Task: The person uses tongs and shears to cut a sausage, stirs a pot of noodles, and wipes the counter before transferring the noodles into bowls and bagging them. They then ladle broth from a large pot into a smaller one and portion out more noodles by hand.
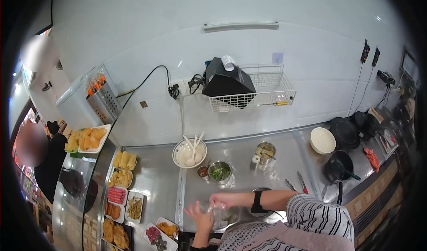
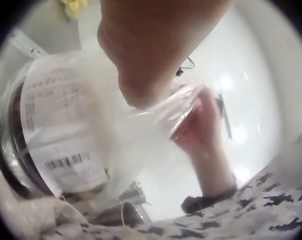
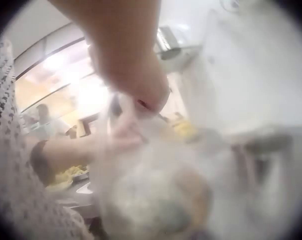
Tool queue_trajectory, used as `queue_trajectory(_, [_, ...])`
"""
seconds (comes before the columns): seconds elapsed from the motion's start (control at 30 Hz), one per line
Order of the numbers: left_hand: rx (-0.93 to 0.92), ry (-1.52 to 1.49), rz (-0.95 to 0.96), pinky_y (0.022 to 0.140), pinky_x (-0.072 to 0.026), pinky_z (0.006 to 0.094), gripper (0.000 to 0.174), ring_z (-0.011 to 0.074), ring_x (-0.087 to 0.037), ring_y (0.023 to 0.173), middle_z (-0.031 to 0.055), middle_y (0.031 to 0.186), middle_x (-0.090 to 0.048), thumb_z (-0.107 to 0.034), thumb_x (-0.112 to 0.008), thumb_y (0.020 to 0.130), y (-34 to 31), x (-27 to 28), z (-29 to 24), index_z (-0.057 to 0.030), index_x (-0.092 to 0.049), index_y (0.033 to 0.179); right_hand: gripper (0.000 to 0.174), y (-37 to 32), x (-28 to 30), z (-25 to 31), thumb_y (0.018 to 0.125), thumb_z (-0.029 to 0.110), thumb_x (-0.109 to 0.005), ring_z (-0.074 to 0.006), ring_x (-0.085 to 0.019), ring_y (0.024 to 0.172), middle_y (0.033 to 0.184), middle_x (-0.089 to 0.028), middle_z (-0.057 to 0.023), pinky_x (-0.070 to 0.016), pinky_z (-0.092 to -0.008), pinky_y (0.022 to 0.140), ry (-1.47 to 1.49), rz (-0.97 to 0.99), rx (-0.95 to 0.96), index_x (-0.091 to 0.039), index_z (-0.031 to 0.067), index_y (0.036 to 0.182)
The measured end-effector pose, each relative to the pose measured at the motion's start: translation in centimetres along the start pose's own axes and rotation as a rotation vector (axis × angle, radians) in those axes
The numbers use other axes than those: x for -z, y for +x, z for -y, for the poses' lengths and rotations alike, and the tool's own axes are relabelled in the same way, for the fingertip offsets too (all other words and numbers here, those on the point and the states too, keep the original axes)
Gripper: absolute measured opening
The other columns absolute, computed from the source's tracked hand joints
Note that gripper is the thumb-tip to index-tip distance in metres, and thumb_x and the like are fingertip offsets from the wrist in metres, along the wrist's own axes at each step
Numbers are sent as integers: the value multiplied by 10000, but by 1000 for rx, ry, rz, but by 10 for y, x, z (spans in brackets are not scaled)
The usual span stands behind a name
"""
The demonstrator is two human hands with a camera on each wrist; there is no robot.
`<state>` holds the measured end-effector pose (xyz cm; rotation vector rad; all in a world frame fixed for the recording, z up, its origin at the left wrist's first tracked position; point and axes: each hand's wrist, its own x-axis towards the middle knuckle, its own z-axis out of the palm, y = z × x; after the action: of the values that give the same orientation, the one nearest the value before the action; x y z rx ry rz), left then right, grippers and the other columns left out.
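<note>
A clear plastic bag [image 1: 227, 214] hangs in front of the person at the counter's near edge. The right hand [image 1: 221, 199] pinches the gathered top of the bag. Just left of it, the left hand [image 1: 202, 220] holds the film near the thumb while its other fingers spread outward. In the left wrist view the film stretches between both hands, and a white printed slip with a barcode [image 2: 66, 160] lies against a round dark-rimmed container [image 2: 16, 135] inside. Pale and greenish food [image 3: 156, 205] shows blurred through the bag in the right wrist view.
Beyond the hands stand a steel bowl of chopped greens [image 1: 220, 172], a smaller reddish cup [image 1: 203, 172] and a white bowl with spoons [image 1: 189, 154]. Trays of food [image 1: 134, 206] line the left. Tongs [image 1: 290, 185] and a black pot [image 1: 339, 165] are at right.
</note>
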<state>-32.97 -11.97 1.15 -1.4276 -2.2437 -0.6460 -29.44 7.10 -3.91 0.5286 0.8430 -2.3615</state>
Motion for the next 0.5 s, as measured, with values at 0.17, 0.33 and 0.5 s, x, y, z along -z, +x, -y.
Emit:
queue_trajectory(0.17, [-229,-186,127,948,-258,569,89,366,-360,1113,92,1100,-464,-206,-663,696,7,19,37,-190,-687,781,194,-19,-39,6,780,284,-578,-71,-411,489,607,-489,26,-306,-264,411,-701,-153,318,-557,92,761])
queue_trajectory(0.33, [42,-506,312,861,-380,442,66,302,-492,965,102,949,-550,-151,-628,715,-39,36,92,-113,-666,755,195,-59,22,32,800,206,-635,-63,-501,703,756,-533,2,-392,-235,570,-1220,-163,478,-514,75,877])
queue_trajectory(0.5, [752,-1487,225,708,-480,296,131,188,-607,810,118,1047,-617,-91,-558,838,-56,-6,72,-11,-620,920,434,-55,-26,-2,832,61,-564,-100,-564,859,1052,-575,-64,-452,-248,699,-269,-42,633,-380,91,1223])
